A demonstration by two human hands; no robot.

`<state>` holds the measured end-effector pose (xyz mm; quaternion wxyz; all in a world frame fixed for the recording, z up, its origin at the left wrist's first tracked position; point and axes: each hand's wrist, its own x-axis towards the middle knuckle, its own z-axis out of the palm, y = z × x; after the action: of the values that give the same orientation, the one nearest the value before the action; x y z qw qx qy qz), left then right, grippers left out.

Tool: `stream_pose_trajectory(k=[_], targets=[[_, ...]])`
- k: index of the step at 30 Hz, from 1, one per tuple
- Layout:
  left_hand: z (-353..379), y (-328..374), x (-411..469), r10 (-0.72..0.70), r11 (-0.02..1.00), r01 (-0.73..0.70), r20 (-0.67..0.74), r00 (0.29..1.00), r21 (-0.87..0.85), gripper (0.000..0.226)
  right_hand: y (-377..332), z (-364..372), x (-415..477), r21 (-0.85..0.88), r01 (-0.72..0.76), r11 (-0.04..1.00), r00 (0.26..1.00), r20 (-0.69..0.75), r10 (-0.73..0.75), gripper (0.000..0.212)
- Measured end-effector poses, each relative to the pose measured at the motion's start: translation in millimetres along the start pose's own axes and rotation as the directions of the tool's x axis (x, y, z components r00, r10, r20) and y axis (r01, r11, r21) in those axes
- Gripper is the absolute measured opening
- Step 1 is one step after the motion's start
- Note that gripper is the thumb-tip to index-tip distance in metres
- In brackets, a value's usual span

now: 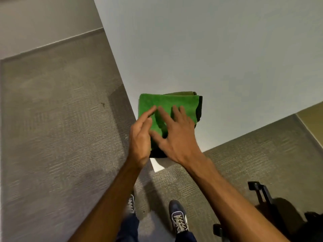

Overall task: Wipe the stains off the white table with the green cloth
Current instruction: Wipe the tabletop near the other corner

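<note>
Green cloth [167, 105], folded, is lying near the white table's [227, 58] corner with the left hand [139, 142] and right hand [176, 137] pressing flat, fingers spread, gripping nothing, while no stains are showing, so progress is looking unclear.

The green cloth [167, 109] is a soft, fluffy terry fabric with a matt nap, folded in layers at the near corner of the white table [227, 58]. That table top looks smooth, with a faint satin sheen. Around the table, the grey carpet [57, 128] is a coarse, ribbed weave, fully matt.
</note>
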<state>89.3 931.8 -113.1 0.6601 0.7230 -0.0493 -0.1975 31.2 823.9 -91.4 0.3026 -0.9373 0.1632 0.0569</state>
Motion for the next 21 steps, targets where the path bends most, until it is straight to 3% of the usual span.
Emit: stream_pose_trajectory(k=[3, 5, 7, 12, 16, 21], targets=[[-15, -2, 11, 0.044, 0.999, -0.047, -0.21, 0.977, -0.011, 0.028, 0, 24, 8, -0.332, 0.043, 0.942, 0.998, 0.067, -0.022, 0.094], [-30, -3, 17, 0.188, 0.976, -0.146, -0.291, 0.938, 0.162, 0.029, 2, 31, 5, -0.376, -0.004, 0.927, 1.0, -0.011, 0.0, 0.092], [-44, -1, 26, 0.305, 0.924, -0.24, -0.196, 0.932, 0.297, 0.031, 1, 33, 2, -0.32, -0.085, 0.944, 0.992, -0.12, 0.048, 0.079], [-50, 15, 46, 0.338, 0.829, -0.383, 0.18, 0.924, 0.407, 0.029, -18, 36, 2, -0.294, -0.254, 0.921, 0.935, -0.317, 0.157, 0.051], [-38, 31, 54, 0.33, 0.794, -0.448, 0.326, 0.886, 0.412, 0.029, -31, 49, -5, -0.239, -0.341, 0.909, 0.872, -0.441, 0.211, 0.035], [-29, 42, 53, 0.288, 0.759, -0.478, 0.431, 0.855, 0.441, 0.03, -37, 59, -25, -0.177, -0.395, 0.901, 0.765, -0.607, 0.216, 0.036]])
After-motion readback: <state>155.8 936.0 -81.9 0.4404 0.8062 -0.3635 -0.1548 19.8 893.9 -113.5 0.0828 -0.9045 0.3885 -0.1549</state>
